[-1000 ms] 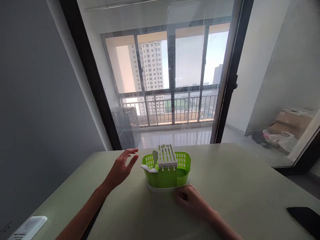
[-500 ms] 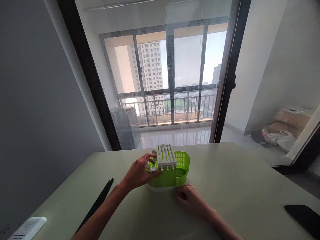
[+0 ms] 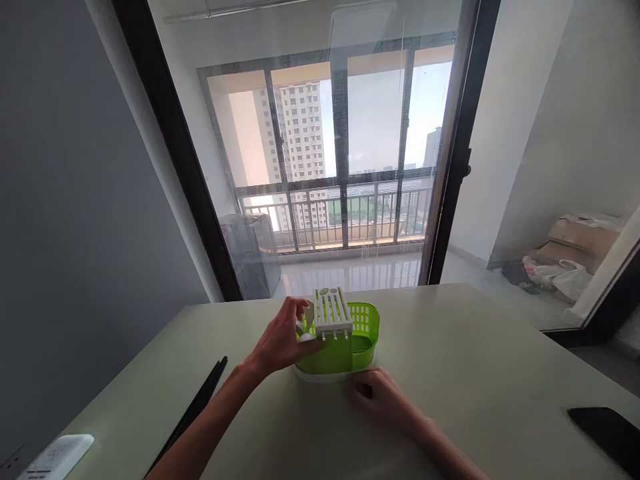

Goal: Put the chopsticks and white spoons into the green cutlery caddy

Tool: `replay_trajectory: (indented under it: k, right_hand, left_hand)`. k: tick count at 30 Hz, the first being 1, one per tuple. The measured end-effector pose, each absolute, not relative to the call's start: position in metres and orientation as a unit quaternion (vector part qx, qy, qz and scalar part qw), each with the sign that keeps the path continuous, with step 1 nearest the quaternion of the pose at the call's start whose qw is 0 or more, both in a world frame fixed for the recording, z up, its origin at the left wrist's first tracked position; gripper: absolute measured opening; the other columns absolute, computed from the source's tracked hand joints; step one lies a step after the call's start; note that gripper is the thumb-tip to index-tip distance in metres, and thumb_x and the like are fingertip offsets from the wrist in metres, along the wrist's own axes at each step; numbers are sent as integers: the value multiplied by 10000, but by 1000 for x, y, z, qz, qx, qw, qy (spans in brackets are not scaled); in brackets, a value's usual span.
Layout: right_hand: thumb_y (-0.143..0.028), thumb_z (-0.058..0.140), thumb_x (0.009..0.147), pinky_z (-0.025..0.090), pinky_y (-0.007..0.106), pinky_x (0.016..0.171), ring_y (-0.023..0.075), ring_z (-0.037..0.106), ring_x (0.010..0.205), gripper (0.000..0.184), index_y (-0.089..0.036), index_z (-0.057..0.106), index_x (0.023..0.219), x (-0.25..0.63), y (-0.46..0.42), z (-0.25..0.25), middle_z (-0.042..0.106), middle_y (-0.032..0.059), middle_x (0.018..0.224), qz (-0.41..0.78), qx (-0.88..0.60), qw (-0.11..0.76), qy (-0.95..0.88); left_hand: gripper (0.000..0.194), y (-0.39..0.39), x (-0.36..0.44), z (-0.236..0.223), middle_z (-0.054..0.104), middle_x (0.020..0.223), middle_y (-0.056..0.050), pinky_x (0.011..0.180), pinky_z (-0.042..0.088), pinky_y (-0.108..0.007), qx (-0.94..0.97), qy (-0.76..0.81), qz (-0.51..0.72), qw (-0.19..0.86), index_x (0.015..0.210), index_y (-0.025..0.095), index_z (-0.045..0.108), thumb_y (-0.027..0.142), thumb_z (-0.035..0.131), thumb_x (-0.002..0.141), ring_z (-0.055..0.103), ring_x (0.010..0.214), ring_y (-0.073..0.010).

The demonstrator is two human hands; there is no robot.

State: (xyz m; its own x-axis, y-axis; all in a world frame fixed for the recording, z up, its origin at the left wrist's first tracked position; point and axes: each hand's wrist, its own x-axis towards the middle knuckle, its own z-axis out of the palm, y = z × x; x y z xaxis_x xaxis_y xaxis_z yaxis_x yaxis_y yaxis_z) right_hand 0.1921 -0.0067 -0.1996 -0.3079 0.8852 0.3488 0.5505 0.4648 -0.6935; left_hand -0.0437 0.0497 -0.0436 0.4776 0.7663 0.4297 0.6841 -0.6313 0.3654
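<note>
A bright green perforated basket (image 3: 325,358) with a white base stands on the table in front of me. Across its middle sits a white slotted rack (image 3: 333,312) with small hooks along its front. My left hand (image 3: 284,337) is at the basket's left end, its fingers curled around light-coloured spoons (image 3: 309,319) that stand in that end. The thumb lies along the front, near the hooks; part of the grip is hidden. My right hand (image 3: 374,392) rests on the table as a loose fist against the basket's front right base, with nothing visible in it.
Black chopsticks (image 3: 200,398) lie left of the basket, partly behind my left forearm. A white object (image 3: 63,453) sits at the lower left and a dark flat object (image 3: 605,433) at the right. Beyond the pale table (image 3: 475,347) is a glass door.
My left fingers have risen slightly and shifted a little left. The spoon by the rack shows more and stands more upright. My right hand and the basket stay in place.
</note>
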Motion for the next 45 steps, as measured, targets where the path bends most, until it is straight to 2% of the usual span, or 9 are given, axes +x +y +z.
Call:
replay_trajectory:
  k: [4,8,16,22,26,30,34,38,45]
  right_hand:
    - [-173,541,792,227,280,577,102,289,589,308,-211,310,592,192,-6,-198,327,-69,571,230,-463,361,-776]
    - [-171,547,797,225,278,569,102,297,581,301,-209,334,588,192,-6,-197,350,-66,567,232,-465,362,-774]
    - [-202,528,821,224,264,566,100,310,589,287,-209,340,606,194,-7,-197,370,-59,583,239,-460,356,-778]
    - [-183,544,805,219,262,570,95,300,585,294,-203,338,597,193,-6,-199,356,-69,568,235,-466,355,-775]
    - [-193,551,814,230,262,581,97,311,588,290,-201,360,595,193,-5,-201,375,-68,570,232,-468,357,-775]
    - [-207,545,818,226,266,576,98,308,585,300,-204,350,591,193,-5,-202,376,-66,566,232,-466,357,-776]
    - [-197,542,824,229,268,578,98,305,587,301,-205,344,597,194,-5,-202,371,-68,572,230,-463,359,-777]
    - [-188,544,823,224,270,576,99,289,588,314,-206,323,601,193,-4,-203,339,-72,573,229,-464,361,-776]
    - [-194,539,822,233,266,572,102,306,589,277,-206,369,603,193,-6,-197,368,-62,585,233,-461,359,-777]
  left_hand:
    - [785,52,-42,-51,560,1318,-120,1007,551,-517,867,394,298,66,1344,249,424,479,867,737,603,1220,-329]
    - [859,52,-42,-58,493,1402,-158,1102,493,-586,865,389,314,39,1411,250,382,443,880,738,526,1333,-366]
    - [749,63,-45,-53,321,1623,-241,1190,403,-630,876,391,268,91,1280,224,428,547,853,754,297,1549,-424]
    - [596,63,-41,-48,546,1469,-193,1084,511,-550,880,364,271,142,1203,239,466,469,832,792,586,1325,-347]
    - [504,58,-39,-49,618,1308,-145,977,555,-491,876,360,303,103,1126,231,515,443,827,791,635,1186,-313]
    - [466,54,-38,-51,637,1238,-109,841,571,-399,867,370,318,102,1041,241,478,434,822,793,673,1054,-259]
    - [531,51,-36,-51,670,1199,-94,753,576,-369,854,389,323,122,1093,257,429,462,819,796,715,948,-231]
    - [544,48,-35,-49,744,1098,-85,668,588,-366,856,393,302,145,1173,271,408,460,791,836,760,859,-247]
    - [369,50,-39,-47,772,1180,-99,767,646,-366,870,375,271,171,1109,236,617,488,752,875,785,959,-262]
